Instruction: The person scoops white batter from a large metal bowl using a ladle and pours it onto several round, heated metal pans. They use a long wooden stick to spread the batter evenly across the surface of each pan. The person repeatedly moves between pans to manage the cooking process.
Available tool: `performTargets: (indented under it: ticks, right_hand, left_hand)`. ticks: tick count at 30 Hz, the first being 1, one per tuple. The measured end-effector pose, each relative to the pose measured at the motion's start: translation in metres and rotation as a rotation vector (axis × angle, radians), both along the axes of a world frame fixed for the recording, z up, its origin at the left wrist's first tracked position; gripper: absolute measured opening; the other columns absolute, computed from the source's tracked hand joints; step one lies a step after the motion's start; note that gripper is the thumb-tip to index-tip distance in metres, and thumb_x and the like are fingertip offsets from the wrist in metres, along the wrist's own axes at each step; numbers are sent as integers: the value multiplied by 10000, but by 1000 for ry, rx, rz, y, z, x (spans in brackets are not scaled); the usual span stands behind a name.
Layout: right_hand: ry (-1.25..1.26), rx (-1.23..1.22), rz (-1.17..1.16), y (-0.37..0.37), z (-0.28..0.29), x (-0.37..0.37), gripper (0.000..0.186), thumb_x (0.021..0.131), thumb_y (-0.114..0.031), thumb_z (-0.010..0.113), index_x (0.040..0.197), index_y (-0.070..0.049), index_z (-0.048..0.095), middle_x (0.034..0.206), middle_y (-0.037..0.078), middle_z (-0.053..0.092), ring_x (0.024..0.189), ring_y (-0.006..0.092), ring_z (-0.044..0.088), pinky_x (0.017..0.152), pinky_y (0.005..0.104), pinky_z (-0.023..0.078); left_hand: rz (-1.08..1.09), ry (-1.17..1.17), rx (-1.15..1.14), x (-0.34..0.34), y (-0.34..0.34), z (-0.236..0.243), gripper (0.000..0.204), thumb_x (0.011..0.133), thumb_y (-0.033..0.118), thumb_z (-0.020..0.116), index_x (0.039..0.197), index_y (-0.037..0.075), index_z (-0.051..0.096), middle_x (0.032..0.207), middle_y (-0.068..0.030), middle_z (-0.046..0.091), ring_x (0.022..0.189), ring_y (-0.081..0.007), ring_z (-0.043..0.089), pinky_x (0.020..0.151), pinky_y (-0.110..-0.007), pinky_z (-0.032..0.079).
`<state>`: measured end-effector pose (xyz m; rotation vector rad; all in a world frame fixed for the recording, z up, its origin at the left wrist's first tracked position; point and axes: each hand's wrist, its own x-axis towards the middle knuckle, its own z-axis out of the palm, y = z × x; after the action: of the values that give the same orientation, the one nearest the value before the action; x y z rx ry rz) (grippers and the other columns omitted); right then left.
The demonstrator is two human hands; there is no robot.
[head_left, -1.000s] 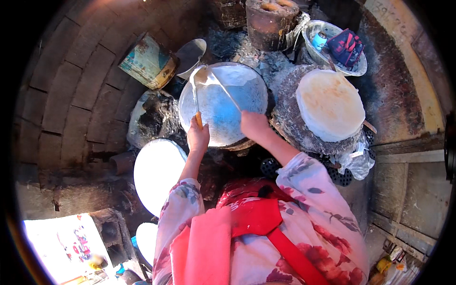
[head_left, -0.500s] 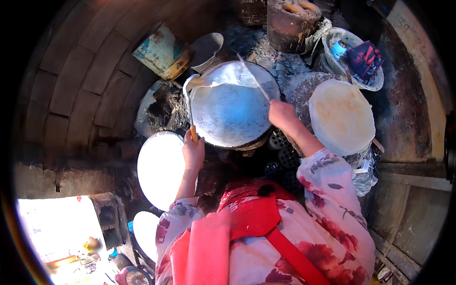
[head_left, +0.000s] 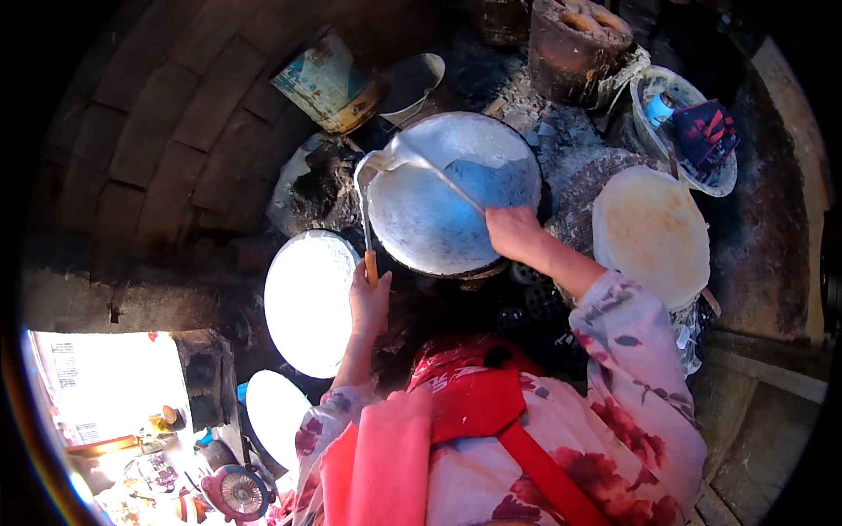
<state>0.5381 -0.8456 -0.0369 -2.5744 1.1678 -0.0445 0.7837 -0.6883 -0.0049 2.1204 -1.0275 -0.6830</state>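
Observation:
My left hand (head_left: 368, 302) is closed round the wooden handle of a long metal tool (head_left: 365, 210), whose pale, curved head sits over the griddle's left rim. My right hand (head_left: 513, 232) grips a long thin scraper (head_left: 456, 188) that slants up and left across the griddle. Its far end meets the head of the other tool, blurred and coated in white batter. On the round griddle (head_left: 430, 228), wet white batter (head_left: 482, 140) covers the far part, while the near part shows a bare greyish surface.
A stack of round flatbreads (head_left: 653, 228) lies at the right. Left of the griddle stands a round white surface (head_left: 311, 302), with a smaller one (head_left: 276, 416) nearer. Beyond are a paint-stained bucket (head_left: 329, 83), a metal pail (head_left: 410, 88), a clay stove (head_left: 579, 48) and a basin (head_left: 724, 180).
My right hand has swung the scraper's far end leftward to the other tool's head. The batter now reaches further across the right far side. The whole view has shifted slightly.

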Motion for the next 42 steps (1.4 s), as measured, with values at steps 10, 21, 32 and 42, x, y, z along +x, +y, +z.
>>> performTargets:
  ticks: [10,21,32,42]
  right_hand:
    - [-24,37,21,-42,-3,-10,153,764,-69,508,844,-1,621,800,198,654,751,348,653,660,439,519]
    - [28,31,77,-69,1,-5,156,762,-56,505,847,7,619,810,202,654,774,355,649,697,432,518]
    - [-19,-68,96,-106,2,-5,173,772,-57,483,835,16,626,834,223,651,801,359,646,717,437,511]
    - [176,96,375,-16,37,-59,164,785,-80,481,886,4,579,760,189,646,762,358,638,653,459,491]
  left_hand:
    - [82,20,2,0,18,-1,529,808,182,655,1257,-32,477,895,-101,609,667,-135,565,604,-266,471]
    - [186,213,150,-22,52,37,516,821,139,628,1285,-1,451,837,-77,581,596,-94,523,511,-244,441]
    - [301,346,21,-42,95,45,467,842,66,599,1287,59,455,723,22,472,505,-44,419,444,-182,329]
    - [256,253,31,-6,100,33,480,852,118,595,1302,48,444,725,-7,513,542,-76,468,466,-226,387]
